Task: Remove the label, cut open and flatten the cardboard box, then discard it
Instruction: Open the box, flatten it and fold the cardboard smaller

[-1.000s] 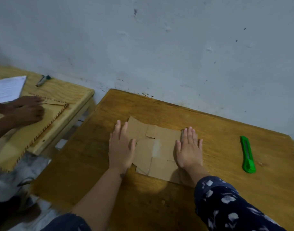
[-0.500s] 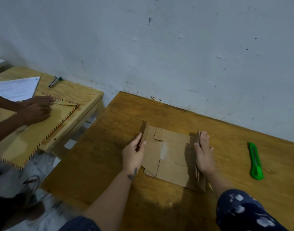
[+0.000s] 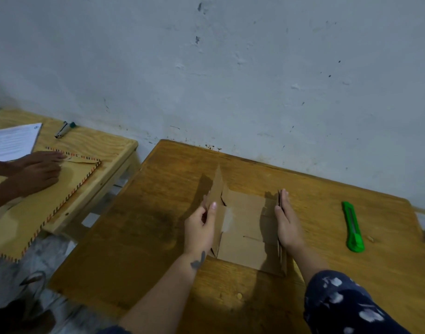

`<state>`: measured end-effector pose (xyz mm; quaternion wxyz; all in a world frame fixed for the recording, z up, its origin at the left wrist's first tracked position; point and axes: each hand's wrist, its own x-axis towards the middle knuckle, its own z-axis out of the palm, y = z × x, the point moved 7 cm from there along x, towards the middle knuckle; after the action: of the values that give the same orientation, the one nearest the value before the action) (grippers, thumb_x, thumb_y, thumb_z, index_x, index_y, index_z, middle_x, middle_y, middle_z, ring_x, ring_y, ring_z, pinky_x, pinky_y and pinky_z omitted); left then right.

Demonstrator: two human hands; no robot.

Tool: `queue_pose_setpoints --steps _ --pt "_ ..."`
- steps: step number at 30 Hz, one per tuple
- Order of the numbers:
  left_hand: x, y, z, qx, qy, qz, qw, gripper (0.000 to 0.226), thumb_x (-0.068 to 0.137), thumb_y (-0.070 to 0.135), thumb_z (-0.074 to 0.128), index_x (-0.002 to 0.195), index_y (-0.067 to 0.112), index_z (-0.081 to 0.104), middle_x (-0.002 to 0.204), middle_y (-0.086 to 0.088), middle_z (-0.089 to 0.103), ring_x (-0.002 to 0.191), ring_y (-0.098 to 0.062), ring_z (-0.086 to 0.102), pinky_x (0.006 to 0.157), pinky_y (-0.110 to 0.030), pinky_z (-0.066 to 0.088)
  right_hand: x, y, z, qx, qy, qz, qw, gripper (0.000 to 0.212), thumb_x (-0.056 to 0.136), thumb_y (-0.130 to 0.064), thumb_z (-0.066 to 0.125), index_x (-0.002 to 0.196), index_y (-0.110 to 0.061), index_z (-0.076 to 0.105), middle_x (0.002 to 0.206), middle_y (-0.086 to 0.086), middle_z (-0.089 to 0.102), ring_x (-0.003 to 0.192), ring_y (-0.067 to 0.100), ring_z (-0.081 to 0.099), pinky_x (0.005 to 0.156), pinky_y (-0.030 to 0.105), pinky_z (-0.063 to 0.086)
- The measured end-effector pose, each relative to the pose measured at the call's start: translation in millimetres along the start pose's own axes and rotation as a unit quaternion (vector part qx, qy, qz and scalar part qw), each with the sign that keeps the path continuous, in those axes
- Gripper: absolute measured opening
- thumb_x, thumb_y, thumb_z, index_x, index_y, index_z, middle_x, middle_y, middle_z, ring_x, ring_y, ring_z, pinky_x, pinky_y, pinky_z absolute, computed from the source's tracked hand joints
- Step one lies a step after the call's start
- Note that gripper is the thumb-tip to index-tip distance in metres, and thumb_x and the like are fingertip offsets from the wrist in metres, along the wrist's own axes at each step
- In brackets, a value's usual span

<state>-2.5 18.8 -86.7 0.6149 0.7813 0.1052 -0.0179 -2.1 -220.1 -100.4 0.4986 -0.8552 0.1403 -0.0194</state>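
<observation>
The cut-open brown cardboard box (image 3: 245,227) lies in the middle of the wooden table (image 3: 146,237), its centre flat and both side flaps raised. My left hand (image 3: 201,227) pinches the left flap, which stands up and leans away from me. My right hand (image 3: 287,224) rests edge-on, fingers straight, against the upright right flap. A pale patch of torn tape or label residue shows on the cardboard near my left thumb. The green utility knife (image 3: 353,226) lies on the table to the right, apart from both hands.
A second, lighter wooden table (image 3: 105,150) stands to the left, where another person's hands (image 3: 38,169) press on a large envelope with a striped border (image 3: 38,201). White paper (image 3: 11,141) and a small stapler-like tool (image 3: 63,130) lie there. A grey wall runs behind.
Both hands went from pressing flat on the cardboard to lifting its side flaps upright. The left flap now stands higher than half a second ago. The view shifted slightly.
</observation>
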Motion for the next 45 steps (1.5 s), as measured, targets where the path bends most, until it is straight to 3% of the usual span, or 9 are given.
queue_pose_setpoints --steps 3,6,9,11,18,26,32,39,45 --pt "0 2 11 0.010 -0.029 0.016 0.999 0.045 0.096 0.042 0.047 0.102 0.002 0.066 0.077 -0.002 0.064 0.057 0.000 0.053 0.051 -0.009 0.037 0 -1 1 0.005 0.003 -0.004 1.000 0.051 0.103 -0.027 0.029 0.151 -0.028 0.011 0.160 -0.007 0.005 0.146 0.008 0.004 0.122 0.041 0.004" --pt "-1 -7 31 0.026 -0.091 0.010 0.995 0.044 0.092 0.057 0.040 0.123 0.032 0.058 0.124 -0.002 0.060 0.112 -0.014 0.058 0.090 -0.027 0.050 1 1 0 0.000 0.008 0.000 1.000 0.051 0.103 -0.028 0.030 0.151 -0.029 0.011 0.160 -0.007 0.005 0.146 0.008 0.004 0.122 0.041 0.004" --pt "-6 -2 49 0.122 -0.137 0.066 0.981 0.059 0.086 0.069 0.025 0.143 0.053 0.026 0.155 0.014 0.030 0.145 -0.014 0.018 0.118 -0.049 0.015 3 1 2 -0.010 0.010 -0.004 1.000 0.051 0.103 -0.028 0.030 0.151 -0.029 0.011 0.160 -0.007 0.005 0.146 0.008 0.003 0.122 0.042 0.004" --pt "-7 3 56 0.223 -0.157 0.094 0.957 0.056 0.090 0.065 0.022 0.144 0.055 0.013 0.158 0.020 0.016 0.147 -0.011 0.008 0.119 -0.050 0.002 4 2 2 -0.018 0.010 -0.011 1.000 0.051 0.103 -0.028 0.030 0.151 -0.027 0.012 0.160 -0.005 0.005 0.147 0.008 0.003 0.121 0.043 0.005" --pt "-7 6 54 0.302 -0.165 0.119 0.931 0.058 0.096 0.058 0.031 0.144 0.054 -0.001 0.158 0.022 0.009 0.143 -0.012 0.024 0.114 -0.049 0.027 5 5 3 -0.031 0.009 -0.009 0.999 0.051 0.104 -0.028 0.028 0.151 -0.029 0.010 0.161 -0.005 0.003 0.147 0.008 0.001 0.121 0.043 0.004" --pt "-12 3 67 0.440 -0.217 0.121 0.863 0.083 0.088 0.072 0.026 0.148 0.036 -0.018 0.158 0.017 -0.014 0.147 -0.009 -0.007 0.118 -0.054 0.000 3 2 -3 0.027 0.019 -0.004 0.999 0.050 0.103 -0.026 0.032 0.150 -0.026 0.016 0.160 -0.003 0.010 0.145 0.007 0.006 0.121 0.036 0.005" --pt "-20 -2 88 0.535 -0.231 0.127 0.803 0.085 0.076 0.073 -0.011 0.146 0.027 -0.023 0.156 0.009 -0.026 0.143 -0.014 -0.027 0.112 -0.060 -0.017 -1 0 -7 0.034 0.005 -0.007 0.999 0.051 0.103 -0.025 0.031 0.151 -0.025 0.013 0.160 -0.004 0.009 0.147 0.009 0.007 0.113 0.023 0.008" --pt "-22 -9 98 0.584 -0.242 0.131 0.764 0.065 0.098 0.054 0.005 0.148 0.021 -0.019 0.155 0.004 -0.030 0.140 -0.016 -0.032 0.109 -0.060 -0.022 3 4 8 -0.111 -0.019 -0.008 0.994 0.055 0.103 -0.036 0.024 0.152 -0.027 0.001 0.161 -0.004 -0.005 0.147 0.009 -0.006 0.120 0.039 -0.002" --pt "-22 -9 97 0.573 -0.240 0.148 0.770 0.057 0.101 0.039 0.008 0.149 0.021 -0.017 0.156 0.005 -0.028 0.142 -0.015 -0.030 0.112 -0.057 -0.018 6 9 31 -0.293 -0.037 0.002 0.955 0.057 0.102 -0.037 0.013 0.151 -0.021 -0.009 0.159 0.002 -0.020 0.145 0.017 -0.020 0.115 0.050 -0.011"
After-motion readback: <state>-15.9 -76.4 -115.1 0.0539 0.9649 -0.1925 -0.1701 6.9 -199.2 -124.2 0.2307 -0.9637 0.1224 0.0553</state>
